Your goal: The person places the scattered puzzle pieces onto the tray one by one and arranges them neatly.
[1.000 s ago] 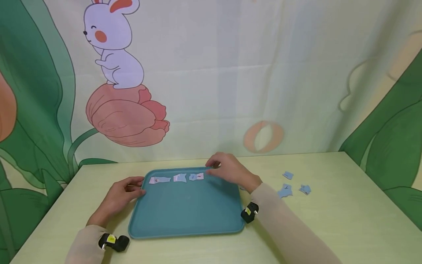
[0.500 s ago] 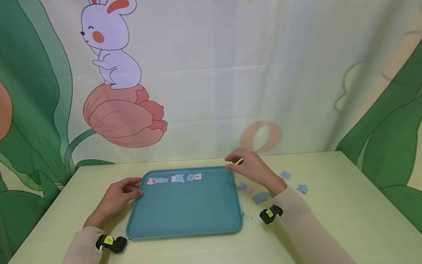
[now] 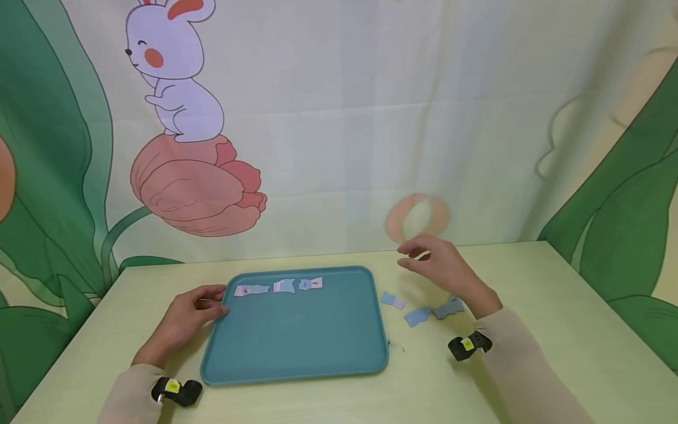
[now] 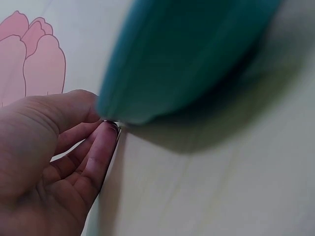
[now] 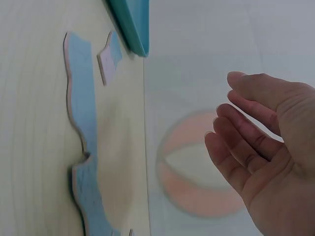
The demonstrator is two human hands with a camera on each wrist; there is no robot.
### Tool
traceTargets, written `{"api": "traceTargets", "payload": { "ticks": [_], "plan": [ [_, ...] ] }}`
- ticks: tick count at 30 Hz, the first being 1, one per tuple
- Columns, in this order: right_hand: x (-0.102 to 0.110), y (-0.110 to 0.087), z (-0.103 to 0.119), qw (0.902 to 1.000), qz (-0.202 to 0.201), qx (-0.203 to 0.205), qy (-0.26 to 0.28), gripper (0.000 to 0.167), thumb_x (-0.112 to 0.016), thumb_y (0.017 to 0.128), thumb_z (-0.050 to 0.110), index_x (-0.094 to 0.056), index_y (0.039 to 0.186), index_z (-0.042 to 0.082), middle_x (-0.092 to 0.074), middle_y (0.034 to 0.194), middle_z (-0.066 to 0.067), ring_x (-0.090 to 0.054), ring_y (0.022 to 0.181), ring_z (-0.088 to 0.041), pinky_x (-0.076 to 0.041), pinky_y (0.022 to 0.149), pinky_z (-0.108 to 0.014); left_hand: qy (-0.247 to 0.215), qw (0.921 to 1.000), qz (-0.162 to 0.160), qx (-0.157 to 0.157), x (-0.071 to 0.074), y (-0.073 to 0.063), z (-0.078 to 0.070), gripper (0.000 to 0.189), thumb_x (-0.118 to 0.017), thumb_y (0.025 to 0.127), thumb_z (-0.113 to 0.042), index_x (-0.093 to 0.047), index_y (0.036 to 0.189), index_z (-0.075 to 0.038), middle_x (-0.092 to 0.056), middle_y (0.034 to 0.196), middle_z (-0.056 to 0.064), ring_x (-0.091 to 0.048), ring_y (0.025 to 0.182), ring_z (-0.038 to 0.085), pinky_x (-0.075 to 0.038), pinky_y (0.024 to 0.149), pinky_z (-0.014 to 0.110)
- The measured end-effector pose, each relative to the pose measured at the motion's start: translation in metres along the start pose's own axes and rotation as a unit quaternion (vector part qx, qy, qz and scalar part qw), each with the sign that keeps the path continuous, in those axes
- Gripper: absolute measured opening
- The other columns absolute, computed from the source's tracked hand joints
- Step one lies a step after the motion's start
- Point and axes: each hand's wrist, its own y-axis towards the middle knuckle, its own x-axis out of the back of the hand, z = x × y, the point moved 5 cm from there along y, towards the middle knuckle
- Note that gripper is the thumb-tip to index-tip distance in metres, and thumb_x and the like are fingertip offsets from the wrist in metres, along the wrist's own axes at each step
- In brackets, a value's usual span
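My left hand (image 3: 188, 315) grips the left rim of a teal tray (image 3: 296, 347), its thumb and fingertips at the edge in the left wrist view. Three flat blue and pink puzzle pieces lie in a row along the tray's far side: a long one (image 3: 251, 290), a middle one (image 3: 284, 285) and a right one (image 3: 311, 284). My right hand (image 3: 442, 262) hovers over the table beyond the tray's right side. Its fingers are loosely bent, thumb apart, and hold nothing in the right wrist view. Below it, a blue piece (image 3: 449, 307) is partly hidden by the wrist.
To the tray's right lie a blue and pink piece (image 3: 393, 300) and a wavy-edged blue one (image 3: 418, 316) on the pale table (image 3: 561, 330). A printed curtain (image 3: 318, 147) hangs right behind the table's back edge.
My right hand has moved right, from the tray's far right corner to above the loose pieces, uncovering some of them. The left hand has stayed at the tray's left rim.
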Motion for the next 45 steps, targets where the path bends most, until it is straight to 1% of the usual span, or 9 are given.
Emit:
{"api": "traceTargets", "payload": {
  "ticks": [8, 15, 21, 26, 32, 35, 38, 42, 45],
  "plan": [
    [0.018, -0.011, -0.017, 0.9995, -0.014, -0.023, -0.013, 0.024, -0.078, 0.099, 0.018, -0.075, 0.119, 0.005, -0.073, 0.116, -0.010, -0.068, 0.107, -0.027, -0.055, 0.096, -0.049, -0.002, 1.0000, 0.004, 0.005, 0.000, 0.001, 0.001, 0.055, -0.075, 0.100, -0.012, -0.054, 0.148, 0.006, -0.064, 0.132, 0.023, -0.065, 0.115, 0.035, -0.056, 0.092, 0.040],
    [0.031, -0.015, -0.026, 0.9983, -0.010, -0.041, -0.039, 0.027, -0.077, 0.100, 0.020, -0.074, 0.122, 0.004, -0.073, 0.117, -0.012, -0.068, 0.108, -0.029, -0.055, 0.097, -0.051, -0.002, 0.9999, 0.007, 0.008, 0.001, 0.001, 0.000, 0.056, -0.075, 0.100, -0.013, -0.053, 0.149, 0.007, -0.064, 0.132, 0.025, -0.064, 0.115, 0.036, -0.057, 0.091, 0.038],
    [0.038, -0.022, -0.029, 0.9985, -0.002, -0.037, -0.042, 0.028, -0.076, 0.100, 0.020, -0.073, 0.122, 0.002, -0.073, 0.120, -0.013, -0.067, 0.108, -0.030, -0.055, 0.096, -0.051, -0.003, 0.9999, 0.009, 0.005, 0.001, 0.001, -0.001, 0.056, -0.075, 0.100, -0.013, -0.053, 0.148, 0.007, -0.064, 0.132, 0.024, -0.064, 0.114, 0.035, -0.056, 0.088, 0.036],
    [0.040, -0.030, -0.032, 0.9984, 0.013, -0.029, -0.048, 0.029, -0.078, 0.099, 0.017, -0.073, 0.121, 0.001, -0.073, 0.120, -0.015, -0.067, 0.107, -0.030, -0.056, 0.095, -0.051, 0.000, 0.9999, 0.008, 0.010, 0.001, 0.001, 0.000, 0.056, -0.074, 0.101, -0.013, -0.053, 0.149, 0.006, -0.064, 0.133, 0.024, -0.064, 0.115, 0.035, -0.056, 0.091, 0.037],
    [0.044, -0.040, -0.040, 0.9980, 0.041, -0.015, -0.045, 0.031, -0.080, 0.097, 0.015, -0.073, 0.123, -0.001, -0.073, 0.122, -0.016, -0.067, 0.109, -0.033, -0.057, 0.093, -0.043, -0.002, 0.9999, 0.009, 0.014, 0.000, 0.001, 0.000, 0.056, -0.074, 0.101, -0.013, -0.053, 0.149, 0.006, -0.063, 0.133, 0.024, -0.064, 0.115, 0.035, -0.056, 0.089, 0.035],
    [0.047, -0.045, -0.046, 0.9972, 0.063, -0.018, -0.035, 0.032, -0.080, 0.097, 0.014, -0.073, 0.124, 0.000, -0.072, 0.124, -0.015, -0.065, 0.111, -0.035, -0.057, 0.093, -0.036, -0.004, 0.9999, 0.010, 0.013, -0.001, 0.001, 0.000, 0.057, -0.075, 0.100, -0.013, -0.053, 0.149, 0.006, -0.063, 0.134, 0.025, -0.064, 0.115, 0.036, -0.056, 0.089, 0.035],
    [0.048, -0.049, -0.051, 0.9954, 0.090, -0.021, -0.026, 0.030, -0.081, 0.096, 0.015, -0.074, 0.122, 0.001, -0.072, 0.120, -0.013, -0.064, 0.111, -0.036, -0.056, 0.092, -0.034, -0.004, 0.9999, 0.008, 0.014, -0.001, 0.001, -0.001, 0.057, -0.074, 0.100, -0.013, -0.053, 0.149, 0.006, -0.063, 0.134, 0.025, -0.064, 0.115, 0.036, -0.056, 0.089, 0.035],
    [0.048, -0.052, -0.056, 0.9916, 0.127, -0.017, -0.017, 0.029, -0.083, 0.094, 0.015, -0.075, 0.119, 0.003, -0.072, 0.116, -0.010, -0.063, 0.110, -0.035, -0.056, 0.094, -0.043, -0.002, 0.9999, 0.005, 0.013, -0.001, 0.001, -0.001, 0.056, -0.074, 0.101, -0.012, -0.053, 0.149, 0.006, -0.063, 0.133, 0.025, -0.064, 0.116, 0.037, -0.056, 0.089, 0.035],
    [0.046, -0.054, -0.059, 0.9890, 0.146, -0.018, -0.019, 0.031, -0.083, 0.093, 0.012, -0.075, 0.120, 0.002, -0.072, 0.117, -0.010, -0.063, 0.111, -0.036, -0.055, 0.096, -0.051, -0.001, 0.9999, 0.004, 0.011, -0.001, 0.000, 0.000, 0.056, -0.074, 0.101, -0.012, -0.053, 0.149, 0.006, -0.063, 0.133, 0.025, -0.064, 0.115, 0.037, -0.056, 0.089, 0.036]
  ]
}}
